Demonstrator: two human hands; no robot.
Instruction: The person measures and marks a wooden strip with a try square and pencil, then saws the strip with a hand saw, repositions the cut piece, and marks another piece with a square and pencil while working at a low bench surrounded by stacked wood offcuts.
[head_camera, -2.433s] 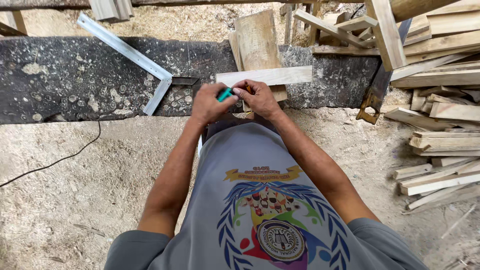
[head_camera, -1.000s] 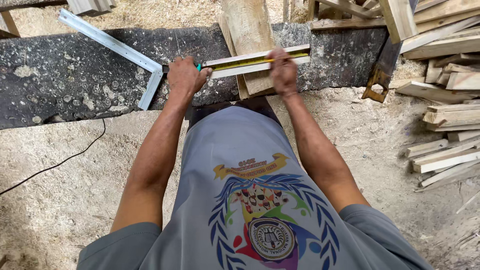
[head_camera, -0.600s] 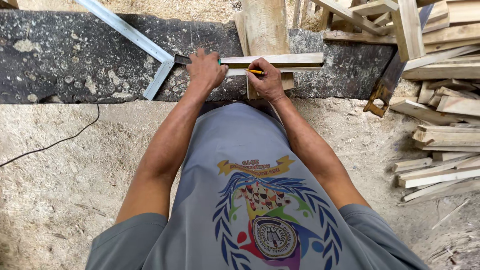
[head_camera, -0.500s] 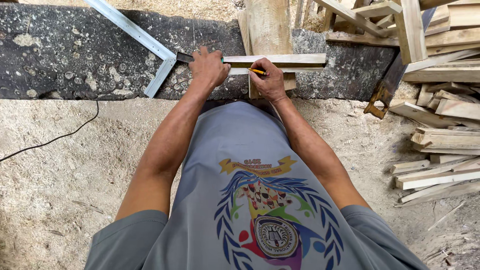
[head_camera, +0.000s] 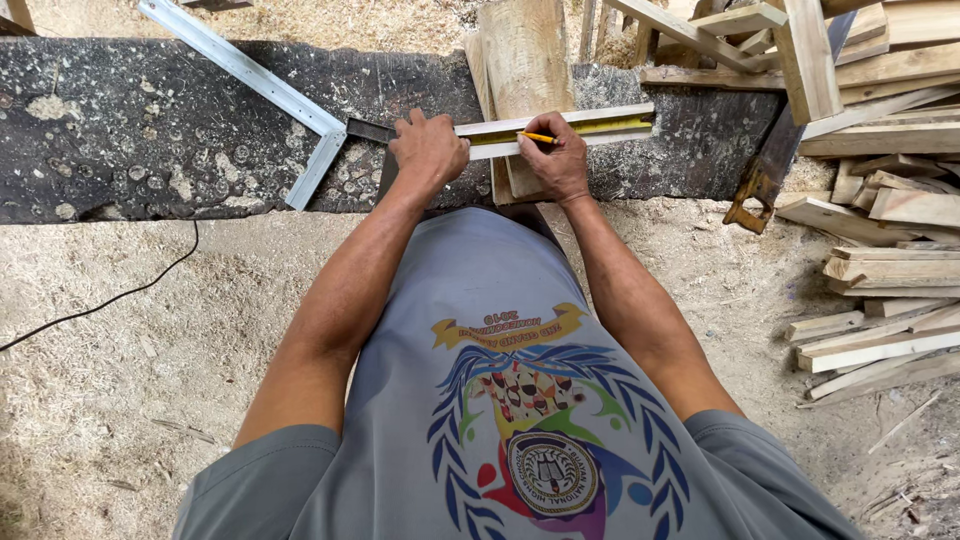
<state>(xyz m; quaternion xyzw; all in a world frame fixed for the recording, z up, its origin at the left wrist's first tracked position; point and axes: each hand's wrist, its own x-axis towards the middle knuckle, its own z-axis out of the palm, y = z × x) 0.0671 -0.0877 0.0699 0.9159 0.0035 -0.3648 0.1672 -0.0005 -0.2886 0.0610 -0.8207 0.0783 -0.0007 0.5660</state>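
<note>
Left hand (head_camera: 428, 150) lies palm down, fingers curled over the near end of a pale wood strip (head_camera: 600, 128), pinning it flat. Right hand (head_camera: 556, 160) pinches a yellow pencil (head_camera: 538, 137), tip on the strip's top face beside a yellow tape measure (head_camera: 610, 126) stretched along it. The strip lies crosswise on a dark slab (head_camera: 150, 130), over an upright plank (head_camera: 525, 70). Its right end stops short of the slab's right edge; its left end is under the left hand.

Edges: a metal framing square (head_camera: 290, 100) lies left of the left hand, its corner just beside the fingers. A scrap wood pile (head_camera: 880, 200) crowds the right side; open sawdust floor (head_camera: 120, 380) lies to the left, crossed by a black cable (head_camera: 110, 300).

Versus half a second back: hands, strip and pencil hold almost the same positions; the view is only slightly shifted.
</note>
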